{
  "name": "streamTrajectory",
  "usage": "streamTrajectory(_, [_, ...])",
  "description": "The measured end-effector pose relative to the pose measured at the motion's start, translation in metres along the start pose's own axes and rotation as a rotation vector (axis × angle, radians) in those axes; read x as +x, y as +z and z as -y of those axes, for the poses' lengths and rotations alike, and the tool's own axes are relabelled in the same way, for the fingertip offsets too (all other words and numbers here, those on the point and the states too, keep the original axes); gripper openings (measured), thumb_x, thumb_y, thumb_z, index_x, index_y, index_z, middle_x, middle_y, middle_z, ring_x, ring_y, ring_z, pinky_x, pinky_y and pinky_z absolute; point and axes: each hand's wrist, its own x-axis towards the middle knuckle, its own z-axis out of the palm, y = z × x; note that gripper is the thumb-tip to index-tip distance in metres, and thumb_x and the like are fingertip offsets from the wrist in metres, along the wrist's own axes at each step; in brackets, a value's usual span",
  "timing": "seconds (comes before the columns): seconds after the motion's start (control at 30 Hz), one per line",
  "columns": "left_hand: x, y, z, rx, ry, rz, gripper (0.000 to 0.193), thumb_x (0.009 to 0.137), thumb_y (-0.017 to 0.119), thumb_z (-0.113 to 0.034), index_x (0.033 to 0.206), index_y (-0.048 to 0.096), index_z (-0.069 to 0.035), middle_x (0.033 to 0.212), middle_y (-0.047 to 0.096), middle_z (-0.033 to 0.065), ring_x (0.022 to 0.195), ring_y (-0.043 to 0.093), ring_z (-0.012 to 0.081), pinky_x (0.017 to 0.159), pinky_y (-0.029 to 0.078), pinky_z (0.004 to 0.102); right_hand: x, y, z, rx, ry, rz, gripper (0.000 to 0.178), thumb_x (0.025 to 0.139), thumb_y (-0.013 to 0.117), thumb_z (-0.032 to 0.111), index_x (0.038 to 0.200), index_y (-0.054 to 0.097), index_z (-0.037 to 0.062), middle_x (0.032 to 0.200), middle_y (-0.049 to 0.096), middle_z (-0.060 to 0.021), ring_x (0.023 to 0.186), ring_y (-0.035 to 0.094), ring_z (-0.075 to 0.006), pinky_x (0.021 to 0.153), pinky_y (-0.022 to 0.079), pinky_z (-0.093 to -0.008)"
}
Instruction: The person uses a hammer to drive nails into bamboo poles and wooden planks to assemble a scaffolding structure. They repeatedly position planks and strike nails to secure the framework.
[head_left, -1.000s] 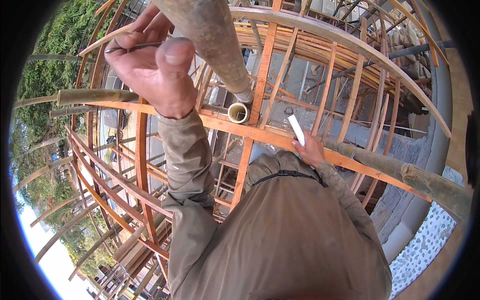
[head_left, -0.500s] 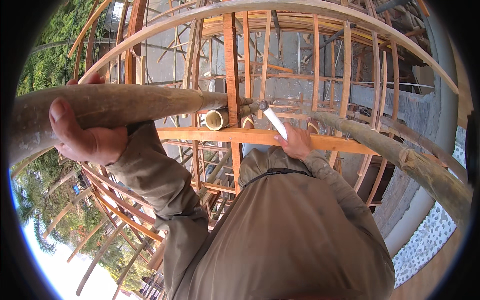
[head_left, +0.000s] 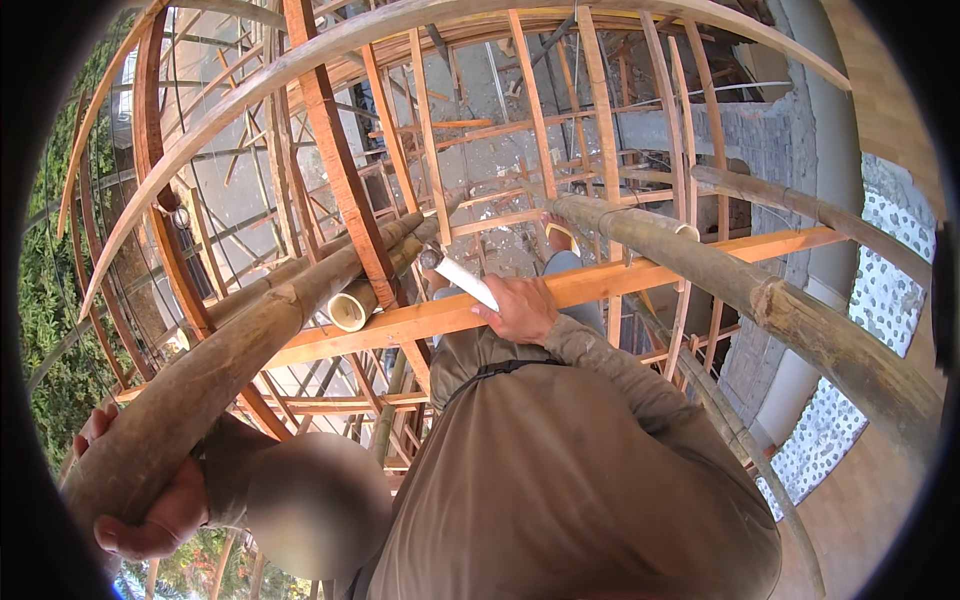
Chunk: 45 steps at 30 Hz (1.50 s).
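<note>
My left hand [head_left: 165, 512] is wrapped round a thick bamboo pole [head_left: 235, 350] at the lower left, thumb below and fingertips over the far side. The pole slants up and away toward an upright wooden post [head_left: 345, 150]. A blurred patch hides part of my left forearm. At the middle, my right hand [head_left: 524, 310] is closed on the white handle of a hammer [head_left: 468, 282], its dark rounded head pointing up and left. That hand rests by an orange-brown wooden crossbeam [head_left: 590, 284]. The cut, hollow end of another bamboo [head_left: 352, 308] lies on the beam beside the post.
Another thick bamboo pole [head_left: 770, 300] runs along my right. Wooden uprights and rails [head_left: 600, 100] form a scaffold over a ground [head_left: 480, 185] far below. My sandalled foot [head_left: 560, 236] shows beyond the beam. A concrete ledge [head_left: 800, 130] and speckled wall strip [head_left: 830, 430] lie right.
The bamboo pole's near end has swung down toward me with my left hand on it, so it now slants. The view has turned too. My right hand still holds the hammer.
</note>
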Motion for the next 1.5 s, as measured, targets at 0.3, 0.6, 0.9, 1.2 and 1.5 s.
streamTrajectory(0.3, [0.027,-0.039,0.007,0.194,0.155,0.205,0.075,0.09,0.052,-0.057,0.122,0.057,0.011,0.102,0.066,0.0326,0.095,0.068,0.0465,0.09,0.054,0.0547,0.005,-0.003,-0.001,0.05,-0.005,-0.027,0.033,0.088,0.073,0.032,0.095,0.058,0.0037,0.077,0.066,-0.0142,0.069,0.065,-0.0372,0.059,0.049,-0.048])
streamTrajectory(0.6, [0.022,-0.033,0.008,0.126,0.14,0.135,0.087,0.086,0.052,-0.061,0.121,0.052,0.018,0.1,0.064,0.0358,0.093,0.068,0.0479,0.089,0.056,0.0561,0.004,-0.001,0.001,0.021,-0.01,-0.037,0.033,0.088,0.073,0.031,0.096,0.057,0.0034,0.077,0.067,-0.0159,0.069,0.067,-0.0372,0.06,0.05,-0.0474])
streamTrajectory(0.9, [0.005,0.021,-0.002,-0.127,-0.041,0.057,0.087,0.081,0.062,-0.06,0.122,0.053,0.016,0.097,0.064,0.0342,0.087,0.07,0.0453,0.083,0.06,0.0511,0.001,0.002,0.002,-0.036,0.047,-0.015,0.034,0.091,0.067,0.037,0.099,0.058,0.005,0.079,0.068,-0.0185,0.074,0.066,-0.0426,0.067,0.049,-0.0542])
streamTrajectory(1.2, [0.001,0.03,-0.002,-0.34,0.141,0.205,0.043,0.09,0.074,-0.024,0.114,0.054,0.006,0.093,0.067,0.0193,0.084,0.073,0.0315,0.076,0.061,0.0404,0.004,0.006,0.004,-0.157,0.133,0.05,0.04,0.091,0.065,0.04,0.109,0.062,0.0043,0.086,0.07,-0.0217,0.085,0.067,-0.0446,0.076,0.048,-0.0547])
streamTrajectory(1.5, [-0.009,0.041,-0.022,-0.44,0.148,0.11,0.05,0.082,0.087,-0.021,0.106,0.049,0.001,0.097,0.065,0.0084,0.083,0.061,0.0121,0.075,0.051,0.0281,0.007,0.006,-0.004,-0.118,0.094,0.043,0.038,0.089,0.07,0.037,0.103,0.064,0.0024,0.083,0.069,-0.0182,0.085,0.068,-0.0393,0.075,0.05,-0.0492])
